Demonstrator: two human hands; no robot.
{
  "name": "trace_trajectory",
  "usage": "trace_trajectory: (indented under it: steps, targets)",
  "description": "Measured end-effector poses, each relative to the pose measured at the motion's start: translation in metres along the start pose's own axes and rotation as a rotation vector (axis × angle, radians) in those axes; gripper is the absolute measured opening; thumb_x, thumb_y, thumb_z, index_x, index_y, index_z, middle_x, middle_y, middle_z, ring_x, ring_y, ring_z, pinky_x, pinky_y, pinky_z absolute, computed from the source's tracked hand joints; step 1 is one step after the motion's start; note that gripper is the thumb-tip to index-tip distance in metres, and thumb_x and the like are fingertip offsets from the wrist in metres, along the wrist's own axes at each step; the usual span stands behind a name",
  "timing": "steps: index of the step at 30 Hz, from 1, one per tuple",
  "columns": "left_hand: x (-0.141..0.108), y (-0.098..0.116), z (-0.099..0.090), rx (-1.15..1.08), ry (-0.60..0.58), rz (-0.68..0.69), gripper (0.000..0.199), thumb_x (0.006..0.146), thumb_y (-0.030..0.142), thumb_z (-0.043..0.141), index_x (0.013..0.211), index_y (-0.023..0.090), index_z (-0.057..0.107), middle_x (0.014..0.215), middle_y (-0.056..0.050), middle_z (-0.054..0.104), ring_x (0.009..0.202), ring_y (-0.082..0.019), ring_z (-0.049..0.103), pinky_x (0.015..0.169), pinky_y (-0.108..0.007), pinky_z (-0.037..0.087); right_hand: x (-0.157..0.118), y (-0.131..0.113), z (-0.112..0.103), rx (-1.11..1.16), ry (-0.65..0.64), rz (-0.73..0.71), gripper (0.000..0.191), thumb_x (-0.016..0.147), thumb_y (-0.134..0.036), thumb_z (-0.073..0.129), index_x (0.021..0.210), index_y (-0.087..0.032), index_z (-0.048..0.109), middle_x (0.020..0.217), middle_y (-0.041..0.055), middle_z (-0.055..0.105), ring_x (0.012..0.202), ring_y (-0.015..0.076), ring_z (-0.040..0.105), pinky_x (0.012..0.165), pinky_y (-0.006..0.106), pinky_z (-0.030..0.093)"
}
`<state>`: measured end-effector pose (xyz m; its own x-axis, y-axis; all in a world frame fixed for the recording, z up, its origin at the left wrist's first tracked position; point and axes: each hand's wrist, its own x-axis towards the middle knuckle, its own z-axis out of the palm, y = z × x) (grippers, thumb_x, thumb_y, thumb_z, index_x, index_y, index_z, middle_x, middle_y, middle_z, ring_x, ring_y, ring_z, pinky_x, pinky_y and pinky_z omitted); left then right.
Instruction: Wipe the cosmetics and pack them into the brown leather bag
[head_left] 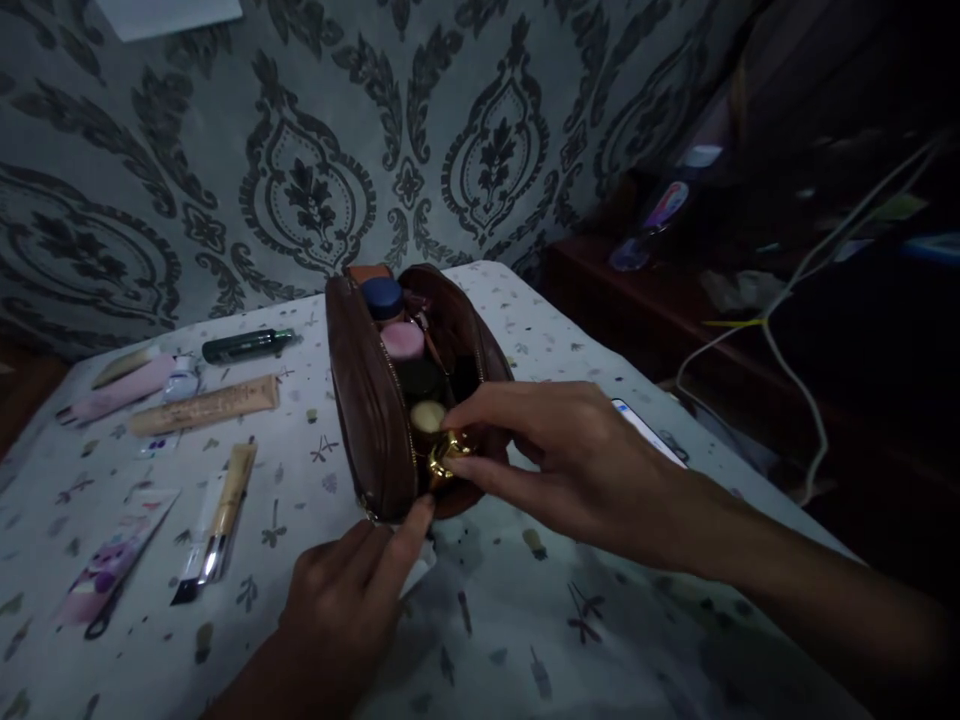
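A brown zip bag [371, 410] lies unzipped on the patterned cloth. Inside it show a blue lid [382, 298], a pink lid [403, 341] and a round cream-coloured lid [428, 417]. At the bag's near end, my right hand [555, 465] pinches a shiny gold item [450, 456] between thumb and fingers, within the opening. My left hand [349, 590] is at the bag's near edge, its index finger touching the rim and the other fingers curled. What those curled fingers hold, if anything, is hidden; something white shows beside them.
Left of the bag lie a dark green tube [244, 346], a beige tube [206, 405], a pink tube [124, 388], a gold-capped tube [229, 505] and a purple-printed tube [116, 560]. A phone [649, 432] is partly behind my right hand. White cables [810, 400] hang at the right.
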<state>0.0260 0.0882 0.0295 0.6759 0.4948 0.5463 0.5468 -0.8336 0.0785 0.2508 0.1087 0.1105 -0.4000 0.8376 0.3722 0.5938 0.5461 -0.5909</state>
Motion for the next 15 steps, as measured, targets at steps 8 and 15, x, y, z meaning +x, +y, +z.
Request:
trace_trajectory:
  steps: [8,15]
  targets:
    - [-0.0029,-0.0007,0.0031,-0.018,0.003,0.001,0.036,0.095,0.007,0.033,0.126,0.006,0.051,0.068,-0.001,0.067,0.055,-0.014,0.065,0.045,-0.025,0.046,0.0018,0.0043,0.0085,-0.059,-0.124,-0.078,0.007,0.090,-0.016,0.061,0.087,-0.015,0.067,0.081,0.0018,0.066,0.067,0.0101,0.059,0.059,0.020,0.040]
    - [0.0003,-0.0027,0.0013,0.002,0.008,0.028,0.034,0.096,0.009,0.031,0.123,0.005,0.052,0.068,-0.003,0.069,0.054,-0.013,0.065,0.043,-0.022,0.046,0.0042,-0.0017,0.0011,-0.054,-0.206,-0.073,0.014,0.095,-0.016,0.054,0.091,-0.015,0.067,0.082,0.0016,0.064,0.068,0.0100,0.058,0.059,0.021,0.040]
